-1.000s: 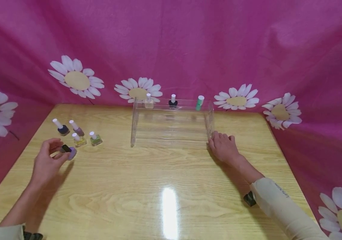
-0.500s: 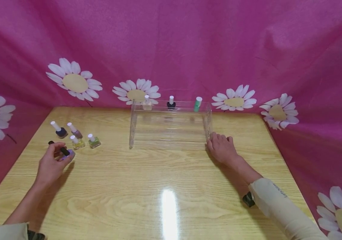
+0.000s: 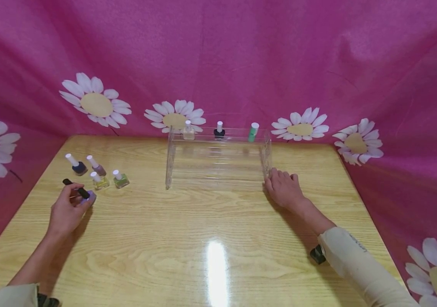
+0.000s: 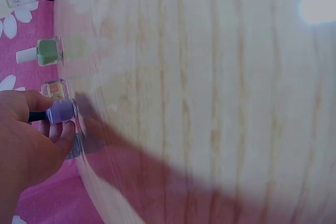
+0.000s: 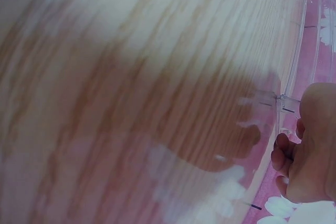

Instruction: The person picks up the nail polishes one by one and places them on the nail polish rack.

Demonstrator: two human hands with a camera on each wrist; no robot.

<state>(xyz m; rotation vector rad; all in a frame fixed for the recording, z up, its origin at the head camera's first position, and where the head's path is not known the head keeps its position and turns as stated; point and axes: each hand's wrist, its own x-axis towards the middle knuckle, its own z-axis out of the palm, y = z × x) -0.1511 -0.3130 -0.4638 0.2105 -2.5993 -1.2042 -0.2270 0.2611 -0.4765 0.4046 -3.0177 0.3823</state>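
Note:
My left hand pinches a lavender nail polish bottle close over the table at the left. Its long black cap slants up to the left, partly covered by the fingers. Just beyond stand nail polish bottles with white caps: yellow, green, mauve and dark navy. At the other side, my right hand grips the front right corner of a clear tiered display rack, with its fingers curled in the right wrist view.
Along the rack's top tier stand a pale nail polish bottle, a black one and a green one. Behind the wooden table hangs a magenta cloth with daisies, which also runs along both sides.
My left hand has shifted slightly right and tipped the lavender bottle, so its black cap now shows at full length, slanting left. My right hand stays at the rack's corner.

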